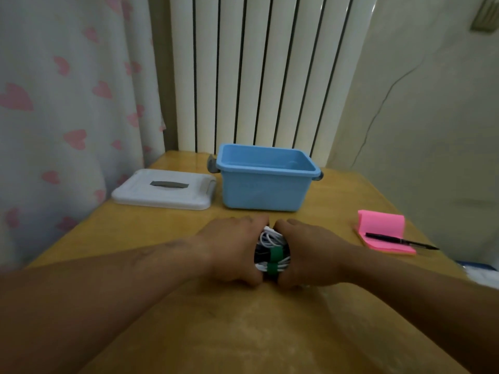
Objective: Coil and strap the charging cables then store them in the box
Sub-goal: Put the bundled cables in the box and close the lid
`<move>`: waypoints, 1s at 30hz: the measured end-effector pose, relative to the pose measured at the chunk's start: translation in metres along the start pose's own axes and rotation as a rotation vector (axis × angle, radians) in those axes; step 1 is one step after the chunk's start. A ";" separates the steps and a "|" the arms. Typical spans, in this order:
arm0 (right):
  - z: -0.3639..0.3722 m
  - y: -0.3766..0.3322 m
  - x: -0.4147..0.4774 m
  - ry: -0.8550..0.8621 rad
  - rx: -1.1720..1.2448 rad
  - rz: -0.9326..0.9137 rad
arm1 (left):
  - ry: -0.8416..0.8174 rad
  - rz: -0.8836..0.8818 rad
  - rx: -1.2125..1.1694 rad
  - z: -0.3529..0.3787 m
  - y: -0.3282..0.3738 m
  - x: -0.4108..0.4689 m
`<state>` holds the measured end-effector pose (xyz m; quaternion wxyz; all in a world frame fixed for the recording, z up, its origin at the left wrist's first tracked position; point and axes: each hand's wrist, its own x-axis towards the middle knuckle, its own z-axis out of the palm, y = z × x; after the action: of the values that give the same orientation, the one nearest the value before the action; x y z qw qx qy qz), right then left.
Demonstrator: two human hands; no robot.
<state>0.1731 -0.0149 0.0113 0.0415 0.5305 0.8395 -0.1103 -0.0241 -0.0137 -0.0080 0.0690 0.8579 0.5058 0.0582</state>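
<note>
Green strap (275,256) goes round the middle of the white and black cables (270,238). They lie as one coiled bundle on the wooden surface (243,333), a little in front of the blue box (266,193). The left hand (232,252) and the right hand (310,255) close on the bundle from its two sides. The grip of each hand is curled round the cables, with the thumbs close together at the near end and the fingertips almost meeting at the far end.

I judge that coiling and strapping are done, or nearly done, for this bundle, and that the step in hand is to take it up for storing. Whether the strap is fully fastened I cannot tell, because the hands hide its ends. The next move calls for lifting the bundle with both hands, pressing enough that no loop springs out. Then it must pass over the near rim of the box and go down inside.

The box stands open, and its white lid (164,190) lies flat just beside it on the left. No cable shows in the part of the inside that is visible; the front wall hides the near part of the bottom. A pink note pad (383,228) with a black pen (399,241) on it lies to the right, apart from the hands.
</note>
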 end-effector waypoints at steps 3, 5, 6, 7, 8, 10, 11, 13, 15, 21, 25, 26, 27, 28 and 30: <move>-0.025 0.000 0.001 -0.020 -0.036 -0.037 | -0.016 -0.007 -0.070 -0.016 -0.001 0.003; -0.058 0.002 0.002 0.056 -0.034 -0.072 | 0.061 0.017 -0.097 -0.044 -0.004 0.013; -0.078 0.005 0.006 0.114 -0.036 -0.083 | 0.118 0.033 -0.079 -0.063 -0.006 0.022; -0.100 0.009 0.013 0.188 -0.052 -0.087 | 0.187 0.044 -0.037 -0.085 -0.007 0.034; -0.122 0.013 0.023 0.281 -0.078 -0.085 | 0.258 0.046 0.019 -0.108 -0.009 0.049; -0.159 0.024 0.051 0.469 -0.128 -0.084 | 0.361 0.023 0.111 -0.148 -0.015 0.085; -0.171 0.031 0.067 0.527 -0.138 -0.095 | 0.378 0.007 0.137 -0.162 -0.019 0.102; -0.178 0.046 0.103 0.501 -0.070 -0.105 | 0.306 -0.026 0.139 -0.170 -0.036 0.137; -0.166 0.057 0.138 0.286 -0.005 -0.060 | 0.120 -0.059 0.081 -0.155 -0.055 0.163; -0.137 0.072 0.181 -0.218 0.029 0.087 | -0.249 -0.129 0.055 -0.084 -0.095 0.212; -0.132 0.071 0.188 -0.228 -0.072 0.074 | -0.361 -0.192 0.145 -0.084 -0.095 0.223; -0.132 0.069 0.189 -0.233 -0.086 0.078 | -0.393 -0.199 0.164 -0.085 -0.096 0.225; -0.131 0.068 0.190 -0.243 -0.094 0.082 | -0.425 -0.213 0.165 -0.087 -0.097 0.226; -0.130 0.067 0.190 -0.250 -0.099 0.085 | -0.449 -0.226 0.159 -0.090 -0.099 0.226; -0.129 0.067 0.192 -0.252 -0.119 0.070 | -0.474 -0.242 0.114 -0.098 -0.099 0.222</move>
<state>0.1565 0.2121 0.0914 0.1817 0.5380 0.8137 -0.1246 -0.0190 0.2344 0.0774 0.1433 0.7835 0.5768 -0.1814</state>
